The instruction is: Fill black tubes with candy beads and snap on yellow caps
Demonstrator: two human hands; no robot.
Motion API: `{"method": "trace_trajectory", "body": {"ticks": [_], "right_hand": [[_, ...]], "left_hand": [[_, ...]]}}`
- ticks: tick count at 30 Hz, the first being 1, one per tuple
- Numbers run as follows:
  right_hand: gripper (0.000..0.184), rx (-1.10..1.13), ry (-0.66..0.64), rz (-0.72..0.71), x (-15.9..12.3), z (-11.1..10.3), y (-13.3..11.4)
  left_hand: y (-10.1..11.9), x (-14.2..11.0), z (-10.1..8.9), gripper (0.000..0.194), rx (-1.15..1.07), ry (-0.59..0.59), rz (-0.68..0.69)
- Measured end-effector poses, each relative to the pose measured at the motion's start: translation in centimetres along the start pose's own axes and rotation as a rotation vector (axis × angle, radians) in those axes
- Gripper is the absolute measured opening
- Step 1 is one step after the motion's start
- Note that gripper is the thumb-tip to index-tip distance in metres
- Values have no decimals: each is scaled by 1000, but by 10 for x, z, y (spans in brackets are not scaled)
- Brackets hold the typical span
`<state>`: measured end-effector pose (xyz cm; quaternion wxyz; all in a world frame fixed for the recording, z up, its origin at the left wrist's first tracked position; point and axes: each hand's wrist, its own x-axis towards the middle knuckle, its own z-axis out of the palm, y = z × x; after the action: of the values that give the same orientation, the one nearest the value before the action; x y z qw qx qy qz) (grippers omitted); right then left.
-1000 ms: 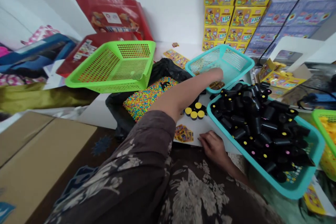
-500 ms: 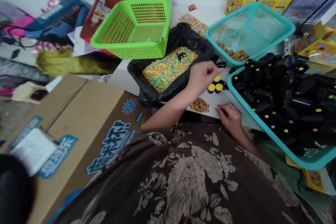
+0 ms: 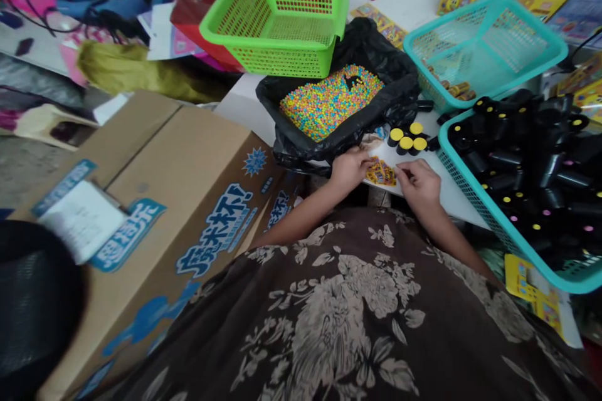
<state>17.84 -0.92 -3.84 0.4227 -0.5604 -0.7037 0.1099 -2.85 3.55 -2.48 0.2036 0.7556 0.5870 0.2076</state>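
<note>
Low over the white table's front edge, my left hand (image 3: 350, 170) has its fingers pinched together at the left side of a small pile of yellow printed labels (image 3: 382, 172). My right hand (image 3: 421, 187) is at the pile's right side, thumb and forefinger pressed together. What either fingertip pinch holds is too small to make out. Just behind the pile stand several black cylindrical containers with yellow ends (image 3: 405, 145), grouped closely. Left of them, a black-plastic-lined tray (image 3: 301, 144) holds many small coloured balls (image 3: 324, 103), with a black object partly sunk among them.
A green basket (image 3: 282, 56) sits behind the lined tray. At right, a turquoise basket (image 3: 489, 232) is heaped with black containers; behind it another turquoise basket (image 3: 508, 84) holds a few brown-yellow rolls. A large cardboard box (image 3: 155, 156) stands at left.
My left hand has come down from beside the yellow-ended containers to the labels. My right hand has moved up beside them. Another yellow-ended container shows in the group. The view has shifted.
</note>
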Motion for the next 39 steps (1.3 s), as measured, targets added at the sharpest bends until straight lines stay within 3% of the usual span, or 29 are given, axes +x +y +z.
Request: {"method": "trace_trajectory", "body": {"ticks": [4, 8, 11, 14, 18, 22, 28, 36, 39], "right_hand": [[26, -41, -22, 35, 0, 6, 1], [27, -73, -72, 9, -5, 9, 3], [27, -88, -90, 0, -3, 10, 2], [32, -6, -72, 59, 6, 9, -2], [45, 349, -133, 352, 24, 5, -12], [53, 797, -312, 675, 33, -1, -20], [53, 969, -262, 759, 31, -5, -31], [42, 924, -320, 791, 30, -13, -35], [37, 899, -258, 738, 30, -14, -31]], "left_hand": [[0, 5, 1, 19, -8, -3, 0], [-3, 11, 8, 7, -88, 24, 5], [-9, 15, 15, 10, -195, 100, 86], [-14, 18, 20, 13, -258, 174, 265], [-13, 16, 15, 29, -204, 221, 578], [-6, 9, 6, 45, -118, 259, 740], [-3, 5, 11, 35, -401, 331, 631], [-3, 7, 21, 40, -552, 213, 557], [0, 5, 18, 40, -605, 156, 442]]}}
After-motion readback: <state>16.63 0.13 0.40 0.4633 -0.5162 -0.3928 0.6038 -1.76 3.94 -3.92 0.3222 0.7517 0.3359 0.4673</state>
